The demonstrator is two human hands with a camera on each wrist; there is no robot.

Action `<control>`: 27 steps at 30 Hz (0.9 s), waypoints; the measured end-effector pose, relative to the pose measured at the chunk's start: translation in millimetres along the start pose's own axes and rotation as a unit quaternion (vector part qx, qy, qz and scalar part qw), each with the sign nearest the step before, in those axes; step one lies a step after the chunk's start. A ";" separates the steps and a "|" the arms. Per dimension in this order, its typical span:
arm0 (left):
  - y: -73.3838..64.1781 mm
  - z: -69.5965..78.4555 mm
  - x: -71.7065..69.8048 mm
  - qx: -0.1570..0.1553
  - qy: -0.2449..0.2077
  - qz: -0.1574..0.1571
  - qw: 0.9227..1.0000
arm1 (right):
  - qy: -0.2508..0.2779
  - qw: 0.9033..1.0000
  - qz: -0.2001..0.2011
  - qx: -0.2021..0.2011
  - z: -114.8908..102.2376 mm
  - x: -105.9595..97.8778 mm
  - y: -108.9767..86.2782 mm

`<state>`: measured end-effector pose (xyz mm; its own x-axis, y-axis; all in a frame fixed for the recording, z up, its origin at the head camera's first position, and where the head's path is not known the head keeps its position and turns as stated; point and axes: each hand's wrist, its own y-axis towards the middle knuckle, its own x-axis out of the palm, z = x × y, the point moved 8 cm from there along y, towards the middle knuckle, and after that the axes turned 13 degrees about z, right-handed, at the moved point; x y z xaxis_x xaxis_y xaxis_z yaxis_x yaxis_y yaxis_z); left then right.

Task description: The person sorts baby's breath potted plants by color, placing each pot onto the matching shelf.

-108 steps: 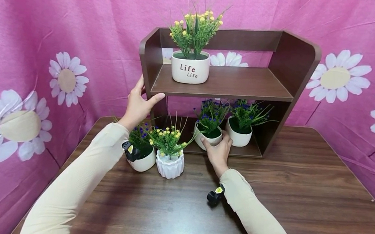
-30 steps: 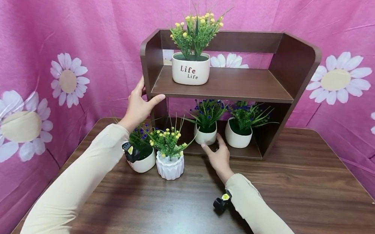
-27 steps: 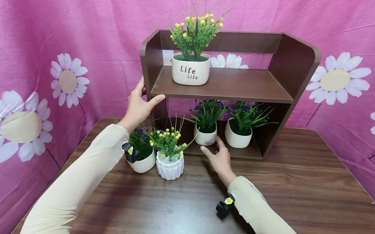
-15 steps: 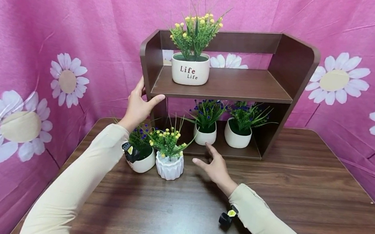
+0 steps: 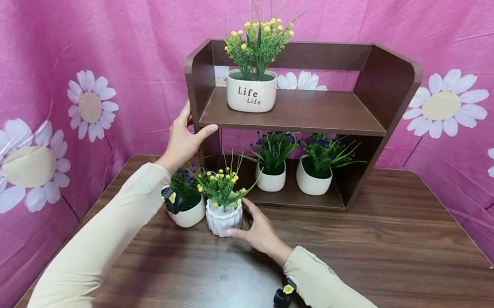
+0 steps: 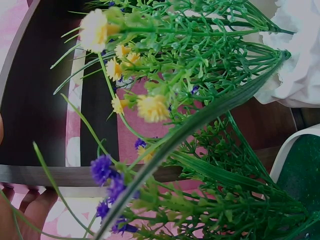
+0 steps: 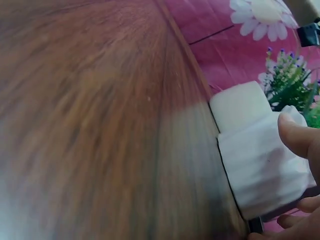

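My left hand [image 5: 184, 139] grips the left side panel of the brown two-tier shelf [image 5: 323, 109], thumb in front and fingers behind. My right hand [image 5: 262, 232] is at the fluted white pot of a yellow-flowered plant [image 5: 224, 219], standing on the table. Its thumb lies against the pot's front and a finger against its right side; in the right wrist view the thumb [image 7: 295, 135] overlaps the white wall. Just left of that pot stands a blue-flowered potted plant [image 5: 191, 214], partly behind the left wrist camera. Yellow and purple flowers fill the left wrist view.
On the upper tier stands a yellow-flowered plant in a "Life" pot [image 5: 250, 95]. Two blue-flowered plants sit on the lower tier, one in the middle [image 5: 270, 180] and one at the right [image 5: 314, 181]. A pink daisy curtain [image 5: 152, 26] hangs behind the wooden table [image 5: 398, 248].
The right hand set the middle blue-flowered plant on the lower tier, let go, drew back and moved left to the fluted pot. The left hand stays on the shelf.
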<state>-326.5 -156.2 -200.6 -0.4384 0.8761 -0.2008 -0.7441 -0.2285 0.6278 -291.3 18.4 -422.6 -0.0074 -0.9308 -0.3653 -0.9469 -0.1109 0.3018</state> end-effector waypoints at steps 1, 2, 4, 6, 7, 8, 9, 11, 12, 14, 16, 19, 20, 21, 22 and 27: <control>-0.2 -0.2 0.0 -0.002 0.000 0.000 1.000 | 0.004 1.000 -0.005 0.001 -0.2 3.4 0.4; -0.4 -0.4 0.0 -0.003 0.000 0.000 1.000 | 0.006 1.000 -0.008 0.001 -0.6 6.3 1.0; -0.4 -0.6 0.2 -0.004 0.000 0.000 1.000 | 0.011 1.000 -0.009 0.003 -1.7 10.6 2.5; -0.3 -0.9 0.4 -0.005 -0.001 -0.001 1.000 | 0.009 1.000 -0.007 0.004 -2.9 13.7 4.3; -0.2 -1.1 0.4 -0.005 -0.001 -0.001 1.000 | 0.010 1.000 -0.005 0.005 -3.5 14.9 5.0; 0.0 -1.2 0.5 -0.006 -0.001 -0.001 1.000 | 0.006 1.000 -0.001 0.003 -4.2 15.7 5.8; 0.2 -1.4 0.4 -0.006 0.000 0.000 1.000 | 0.001 1.000 0.003 0.000 -5.0 16.0 6.4; 0.3 -1.7 0.4 -0.008 0.002 0.000 1.000 | -0.009 1.000 0.009 0.002 -5.2 16.9 7.4; 0.9 -3.0 0.6 -0.009 0.003 0.001 1.000 | -0.012 1.000 0.012 0.003 -4.8 17.3 7.8; 3.3 -8.2 1.5 -0.008 0.004 0.002 1.000 | -0.018 1.000 0.018 0.005 -4.4 17.0 8.7; 6.9 -18.1 3.0 -0.006 0.002 0.003 1.000 | -0.019 1.000 0.020 0.010 -3.6 17.3 9.1; 12.5 -33.6 4.9 -0.002 0.004 0.004 1.000 | -0.016 1.000 0.023 0.008 -3.9 17.1 9.6; 13.9 -38.5 5.5 -0.001 0.003 0.005 1.000 | -0.015 1.000 0.024 0.007 -4.3 17.0 9.6; 14.2 -39.3 5.6 0.000 0.005 0.004 1.000 | -0.013 1.000 0.026 0.006 -4.6 16.8 9.8; 14.4 -40.1 5.6 0.000 0.006 0.003 1.000 | -0.012 1.000 0.027 0.005 -4.9 16.5 9.8; 13.9 -38.8 4.9 0.005 0.013 0.002 1.000 | -0.009 0.999 0.035 -0.001 -4.9 14.5 9.5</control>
<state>-358.5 -171.5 -222.0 -0.4542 0.8640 -0.2171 -0.7369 -0.2274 0.6366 -298.8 2.1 -420.7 -0.0802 -0.9299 -0.3589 -0.9430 -0.0460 0.3297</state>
